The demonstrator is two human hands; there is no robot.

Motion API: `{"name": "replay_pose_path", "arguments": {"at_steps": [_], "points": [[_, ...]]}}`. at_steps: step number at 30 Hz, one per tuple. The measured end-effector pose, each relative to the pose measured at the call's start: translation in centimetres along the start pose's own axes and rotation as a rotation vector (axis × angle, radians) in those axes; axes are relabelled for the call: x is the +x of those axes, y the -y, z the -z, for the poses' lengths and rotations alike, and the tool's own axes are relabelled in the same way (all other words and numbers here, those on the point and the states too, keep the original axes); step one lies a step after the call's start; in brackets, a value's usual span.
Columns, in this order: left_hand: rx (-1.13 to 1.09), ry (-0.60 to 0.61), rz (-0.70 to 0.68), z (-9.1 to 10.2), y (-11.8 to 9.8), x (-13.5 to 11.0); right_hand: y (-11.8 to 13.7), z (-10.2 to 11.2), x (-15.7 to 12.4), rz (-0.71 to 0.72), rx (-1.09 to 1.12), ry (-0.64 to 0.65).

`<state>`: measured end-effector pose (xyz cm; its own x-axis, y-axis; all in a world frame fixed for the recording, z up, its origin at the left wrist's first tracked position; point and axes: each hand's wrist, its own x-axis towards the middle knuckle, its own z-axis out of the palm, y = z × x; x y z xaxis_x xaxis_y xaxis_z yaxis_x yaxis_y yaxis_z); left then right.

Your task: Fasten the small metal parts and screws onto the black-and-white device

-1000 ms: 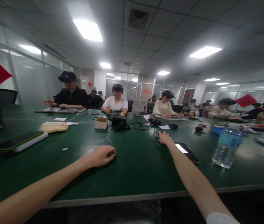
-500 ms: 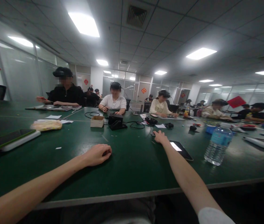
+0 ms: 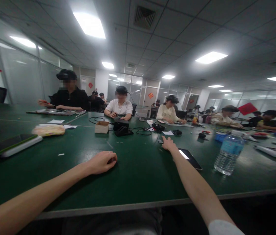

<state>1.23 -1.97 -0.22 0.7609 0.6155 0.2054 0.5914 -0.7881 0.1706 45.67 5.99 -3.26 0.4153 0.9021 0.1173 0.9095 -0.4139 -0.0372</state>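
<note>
On the green table (image 3: 133, 182), my left hand (image 3: 103, 161) rests with its fingers curled in loosely; nothing shows in them. My right hand (image 3: 168, 143) reaches farther forward, fingers bent and pressed at a small dark flat piece (image 3: 160, 141) whose exact kind is too small to tell. Under and beside my right wrist lies a black tablet-like slab (image 3: 194, 160) with a white paper (image 3: 183, 154) on it. A clear water bottle (image 3: 228, 158) with a blue label stands upright to the right of that arm.
Beyond my hands stand an open cardboard box (image 3: 102, 127) and a black device (image 3: 122, 127) with cables. At left lie a green-edged phone (image 3: 8, 143) on a white block and a yellowish packet (image 3: 48, 130). Several people sit working across the table.
The view has shifted very slightly. A little more of the small dark piece shows by my right fingertips. My left hand stays in place on the table.
</note>
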Motion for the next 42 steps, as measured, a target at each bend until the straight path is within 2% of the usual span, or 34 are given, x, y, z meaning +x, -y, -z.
{"name": "replay_pose_path", "arguments": {"at_steps": [5,12,20,32,42], "points": [[-0.003,-0.004,-0.005,-0.1,0.1,0.1,-1.3,0.6,0.2,-0.06,-0.01,-0.036],[-0.004,0.004,0.0,0.3,-0.3,0.0,-2.9,0.1,0.5,-0.022,0.033,0.029],[0.003,0.0,-0.004,0.0,0.0,0.0,-3.2,-0.7,1.7,0.03,0.072,0.06],[0.053,0.016,-0.003,0.1,-0.3,0.0,-3.9,-0.1,2.4,-0.032,0.103,0.053],[0.041,0.021,0.001,0.2,-0.3,-0.1,-4.0,-0.8,2.0,-0.101,0.139,0.022]]}}
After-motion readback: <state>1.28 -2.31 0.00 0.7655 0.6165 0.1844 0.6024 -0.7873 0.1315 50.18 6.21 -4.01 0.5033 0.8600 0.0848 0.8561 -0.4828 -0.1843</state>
